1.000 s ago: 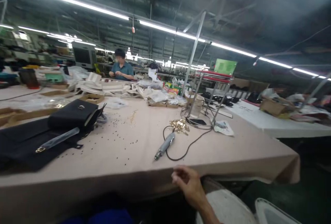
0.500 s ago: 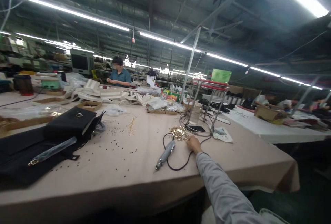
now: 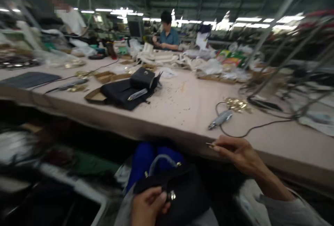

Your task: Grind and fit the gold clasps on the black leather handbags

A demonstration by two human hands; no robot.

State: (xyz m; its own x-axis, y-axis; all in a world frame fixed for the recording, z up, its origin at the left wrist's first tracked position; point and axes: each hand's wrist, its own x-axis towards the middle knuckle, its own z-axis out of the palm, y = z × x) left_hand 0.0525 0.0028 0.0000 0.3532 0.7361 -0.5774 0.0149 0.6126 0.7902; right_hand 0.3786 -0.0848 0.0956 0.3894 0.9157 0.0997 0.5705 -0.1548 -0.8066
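My left hand (image 3: 146,207) is low in my lap, fingers closed round a small black handbag (image 3: 180,193) with a wrapped handle and a metal clasp. My right hand (image 3: 238,153) hovers at the near edge of the beige table (image 3: 182,111), pinching a small gold metal piece (image 3: 210,145) between thumb and fingers. A pile of gold fittings (image 3: 237,104) lies further back on the table, next to a grey corded hand tool (image 3: 220,119).
Black bags (image 3: 130,88) and cardboard trays lie on the table's left half. A wire rack (image 3: 281,69) stands at the right. A person in a teal shirt (image 3: 167,36) sits at the far side; another person stands at the far left.
The view has swung left and down. My right hand came back from the pile of gold fittings to the table's edge with a small gold piece. My left hand and the black handbag have come into view.
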